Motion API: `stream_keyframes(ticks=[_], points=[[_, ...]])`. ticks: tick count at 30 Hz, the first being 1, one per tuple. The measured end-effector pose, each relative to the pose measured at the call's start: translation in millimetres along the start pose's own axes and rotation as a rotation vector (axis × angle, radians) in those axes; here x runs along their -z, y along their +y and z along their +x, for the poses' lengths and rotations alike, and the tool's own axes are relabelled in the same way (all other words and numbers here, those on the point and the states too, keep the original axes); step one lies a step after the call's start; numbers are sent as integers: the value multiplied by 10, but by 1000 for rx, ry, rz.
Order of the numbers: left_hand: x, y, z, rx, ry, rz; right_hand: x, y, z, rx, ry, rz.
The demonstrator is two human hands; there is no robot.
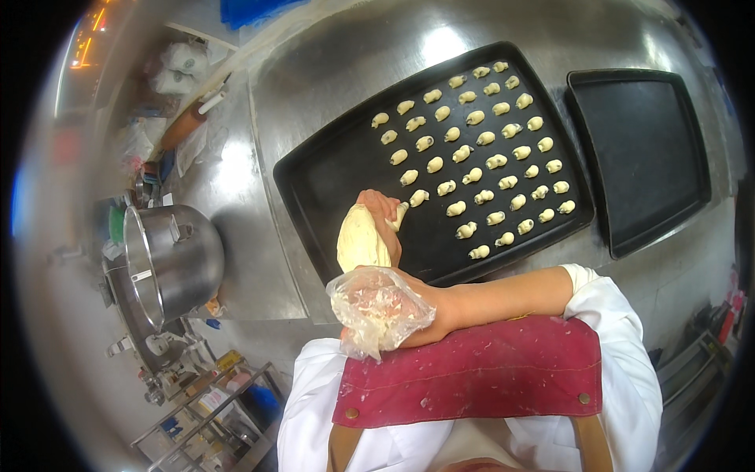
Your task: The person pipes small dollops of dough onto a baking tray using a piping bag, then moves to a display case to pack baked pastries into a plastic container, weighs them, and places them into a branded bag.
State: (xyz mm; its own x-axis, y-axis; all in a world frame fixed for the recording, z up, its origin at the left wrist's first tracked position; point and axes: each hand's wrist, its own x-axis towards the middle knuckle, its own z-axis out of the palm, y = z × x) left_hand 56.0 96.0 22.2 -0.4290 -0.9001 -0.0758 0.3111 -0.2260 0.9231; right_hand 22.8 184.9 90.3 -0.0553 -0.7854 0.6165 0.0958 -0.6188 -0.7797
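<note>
A clear plastic piping bag (362,242), filled with pale yellow batter, slants over the near left part of a large black baking tray (322,173). My right hand (421,307) is closed round the bag's gathered upper end, where crumpled, smeared plastic hangs out. Farther down, my left hand (381,208) is wrapped round the bag close to its tip; the bag hides part of this hand and its forearm. The tip points right, low over the tray, near one of the piped batter mounds (419,197). Several rows of small mounds with dark specks cover the tray's middle and right.
A second black tray (641,157) lies to the right on the steel worktable (346,71). At the left stands a deep steel mixing bowl (185,256). Beyond it are a rolling pin (182,126) and plastic bags (179,67). A metal rack (216,413) is at the lower left.
</note>
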Motion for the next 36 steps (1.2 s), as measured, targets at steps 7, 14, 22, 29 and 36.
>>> stream_keyframes(ticks=[7, 14, 22, 29, 36], points=[[-23, -245, -155, 92, -46, 27, -31, -71, 53, -29, 71, 2], [21, -264, -205, 92, -60, -13, -40, -98, 8, -48, 62, 12], [64, -294, -235, 36, 30, 187, -58, -48, -38, -223, 35, 26], [83, -106, -390, 26, -53, 72, -94, -223, -11, 15, 23, 93], [-21, -315, -549, 90, -116, 112, -120, -169, -11, -46, 13, -12]])
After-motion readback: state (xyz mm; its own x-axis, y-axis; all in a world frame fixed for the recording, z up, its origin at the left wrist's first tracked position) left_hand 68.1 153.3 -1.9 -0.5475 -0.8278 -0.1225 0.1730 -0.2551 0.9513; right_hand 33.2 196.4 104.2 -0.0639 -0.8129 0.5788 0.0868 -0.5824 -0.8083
